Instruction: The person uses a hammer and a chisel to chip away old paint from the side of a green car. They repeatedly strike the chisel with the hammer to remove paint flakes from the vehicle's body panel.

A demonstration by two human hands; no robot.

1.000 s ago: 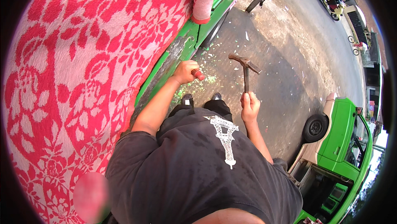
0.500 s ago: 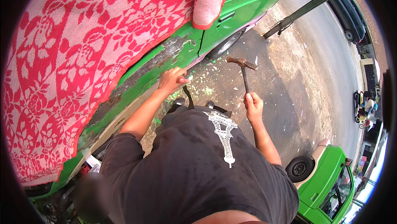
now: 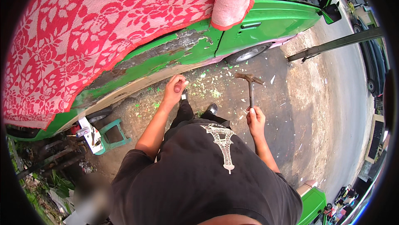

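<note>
Two hands at work beside the green car [image 3: 266, 21]. The right hand [image 3: 255, 119] is clamped round the low end of a hammer [image 3: 250, 87], head up and well beyond the grip, over the chip-strewn ground [image 3: 232, 96]. Top-heavy and stiff, I'd say, so a hold at the handle's end suits swinging. The left hand [image 3: 175, 90] is curled shut on something small and reddish; what it is, I cannot tell. Flaking paint [image 3: 183, 42] lies just past that grip.

No packages, labels, signs or screens are visible.
</note>
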